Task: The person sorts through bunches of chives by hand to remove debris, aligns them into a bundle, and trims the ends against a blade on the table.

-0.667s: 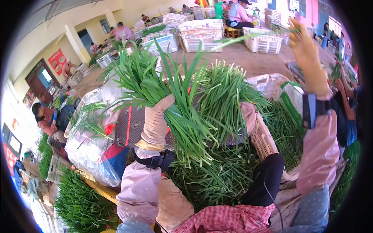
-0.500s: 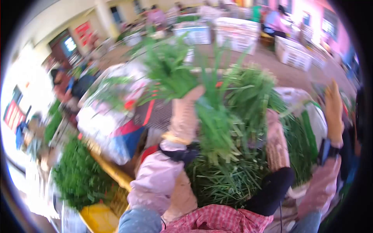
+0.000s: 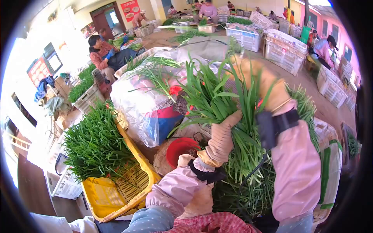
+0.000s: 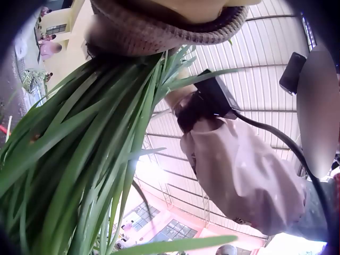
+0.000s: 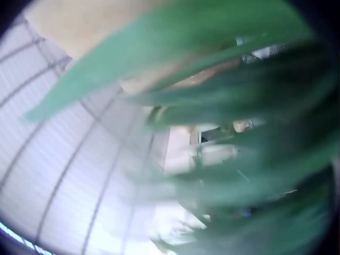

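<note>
My left hand [image 3: 222, 136], in a ribbed beige glove, grips a thick bunch of garlic chives [image 3: 208, 95] around its middle. The broad leaves fan upward and the cut ends point down over a heap of loose chives [image 3: 243, 200]. In the left wrist view the leaves [image 4: 79, 154] hang beside the glove cuff. My right hand [image 3: 258, 79], in a tan glove, is at the upper leaves on the bunch's right side. Blur and leaves hide its fingertips, so I cannot tell whether they grip. Blurred leaves [image 5: 223, 117] cross the right wrist view.
Left of me a yellow basket [image 3: 145, 182] holds upright chives [image 3: 99, 141]. A red bucket [image 3: 180, 149] stands near my left forearm. Beyond lies a plastic-covered pile [image 3: 132, 95]. Another bunch [image 3: 305, 101] shows behind my right arm. White crates [image 3: 283, 52] and seated people are farther back.
My right hand has come from raised at the far right to the leaf tops. My left hand still holds the bunch. The head view has turned left, bringing the yellow basket and red bucket into sight.
</note>
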Motion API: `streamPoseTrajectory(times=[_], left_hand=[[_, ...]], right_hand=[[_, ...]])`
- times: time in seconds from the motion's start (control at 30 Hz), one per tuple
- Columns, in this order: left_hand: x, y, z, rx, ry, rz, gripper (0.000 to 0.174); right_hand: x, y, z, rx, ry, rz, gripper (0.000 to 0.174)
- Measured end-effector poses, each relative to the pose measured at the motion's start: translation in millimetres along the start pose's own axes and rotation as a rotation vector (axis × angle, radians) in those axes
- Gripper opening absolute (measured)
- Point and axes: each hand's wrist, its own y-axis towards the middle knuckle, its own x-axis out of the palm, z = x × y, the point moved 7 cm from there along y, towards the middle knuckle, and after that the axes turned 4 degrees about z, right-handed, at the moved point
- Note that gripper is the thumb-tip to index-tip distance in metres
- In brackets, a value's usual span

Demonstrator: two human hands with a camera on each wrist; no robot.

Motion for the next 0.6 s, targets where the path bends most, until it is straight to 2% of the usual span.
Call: streamPoseTrajectory(times=[0.03,0.07,0.2,0.23,0.27,0.3,0.37,0.43,0.47,0.5,0.53,0.57,0.6], left_hand=[[-1.8,1.6,1.4,0.024,-0.028,0.022,0.023],[-5.0,2.6,1.9,0.043,-0.057,0.044,0.023],[-15.7,7.1,-3.8,0.005,-0.023,-0.042,0.023],[-13.5,10.4,-3.8,0.006,-0.026,-0.048,0.023],[-9.8,13.0,-4.3,0.036,0.023,-0.067,0.022],[-4.5,16.2,-5.1,0.067,0.071,-0.088,0.021],[8.8,23.1,-3.5,0.112,0.119,-0.094,0.021],[31.5,28.0,-5.1,0.136,0.16,-0.171,0.027],[44.7,23.7,-5.9,0.079,0.117,-0.189,0.032],[61.0,21.9,-2.4,0.144,0.193,-0.258,0.036],[70.9,21.5,-11.0,0.075,0.223,-0.329,0.035],[83.7,17.4,-9.0,0.134,0.332,-0.323,0.036],[89.2,18.7,-9.2,0.188,0.552,-0.358,0.034]], right_hand=[[-19.4,-7.8,-52.3,-0.081,0.424,0.024,0.037],[-20.2,-11.1,-59.1,-0.087,0.43,0.019,0.037],[-5.0,-37.0,-39.2,0.338,0.91,-0.207,0.045],[-24.7,-48.7,-32.8,0.345,0.801,-0.174,0.05],[-40.6,-68.2,-28.4,0.454,0.82,-0.093,0.071],[-46.0,-84.1,-24.3,0.433,0.904,-0.13,0.098],[-60.3,-126.1,-16.3,0.551,0.86,-0.173,0.126],[-58.1,-161.7,0.3,0.545,0.577,-0.231,0.135],[-56.6,-166.9,-5.4,0.567,0.359,-0.284,0.136],[-52.0,-166.0,-12.6,0.58,0.273,-0.279,0.129],[-52.6,-160.6,-17.2,0.657,0.218,-0.226,0.123],[-59.4,-151.0,-23.5,0.757,0.186,-0.201,0.117],[-62.9,-138.9,-24.8,0.719,0.201,-0.186,0.113]])
